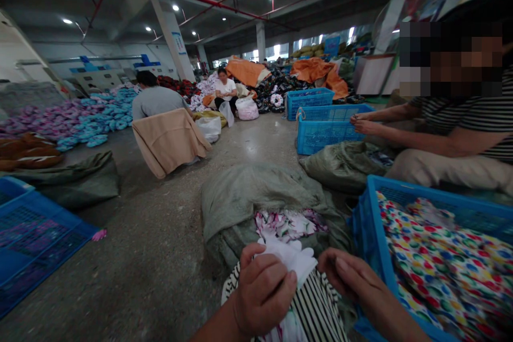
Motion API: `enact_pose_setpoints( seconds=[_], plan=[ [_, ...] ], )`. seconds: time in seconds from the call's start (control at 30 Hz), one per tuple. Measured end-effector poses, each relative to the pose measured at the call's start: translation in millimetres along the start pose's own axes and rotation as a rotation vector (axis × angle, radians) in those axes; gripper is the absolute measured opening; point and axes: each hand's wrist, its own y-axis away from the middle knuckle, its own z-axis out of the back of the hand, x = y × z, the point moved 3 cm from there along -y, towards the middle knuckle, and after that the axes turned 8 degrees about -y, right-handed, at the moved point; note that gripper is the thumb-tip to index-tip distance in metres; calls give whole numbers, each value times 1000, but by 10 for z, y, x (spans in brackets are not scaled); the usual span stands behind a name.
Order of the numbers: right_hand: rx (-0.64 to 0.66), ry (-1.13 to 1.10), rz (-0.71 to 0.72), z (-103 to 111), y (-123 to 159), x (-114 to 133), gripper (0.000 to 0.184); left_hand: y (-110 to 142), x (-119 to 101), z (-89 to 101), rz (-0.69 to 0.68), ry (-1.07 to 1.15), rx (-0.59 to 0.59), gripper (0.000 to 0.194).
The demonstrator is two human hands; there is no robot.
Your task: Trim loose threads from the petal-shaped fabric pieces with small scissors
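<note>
My left hand (264, 291) is closed, its fingers curled round a piece of white fabric (289, 256) with a scalloped edge. To the right of that fabric, a small gap away, is my right hand (356, 280) with its thumb and fingertips pressed together; whether anything thin is in them cannot be made out. Beyond both hands lies a grey-green woven sack (256, 187), its mouth turned open on white fabric with pink and purple print (286, 224). Black-and-white striped cloth (320, 307) covers the lap below my hands.
A blue plastic crate (368, 224) of colourful dotted fabric stands close on my right. Another blue crate (40, 246) is at left. A co-worker in a striped top (460, 123) sits at right beside a sack (344, 163). Farther off are a cloth-draped chair (170, 139) and heaped fabric pieces (100, 112).
</note>
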Motion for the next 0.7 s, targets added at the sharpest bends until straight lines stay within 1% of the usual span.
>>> enact_pose_setpoints(
  seconds=[0.1, 0.23, 0.4, 0.5, 0.6, 0.67, 0.7],
  plan=[
    [-15, 63, 40, 6, -12, -29, 39, 6, -9, -2, -6, 8, 8, 22],
    [20, 102, 77, -23, -21, -27, 36, -10, -19, 8, 6, 30, -29, 23],
    [46, 163, 86, -45, -15, 23, 42, -2, -29, -3, 12, 31, 6, 27],
    [43, 200, 92, -37, -15, 42, 46, 2, -29, -3, 14, 15, 14, 27],
    [-18, 123, 63, -13, -20, 31, 46, -31, -33, 19, 24, 12, -3, 24],
    [-107, -29, 29, 5, -26, -4, 44, -66, -36, 32, 61, 36, -37, 24],
    [-162, -133, 12, 11, -30, -33, 44, -80, -33, 28, 104, 71, -57, 25]
  ],
)
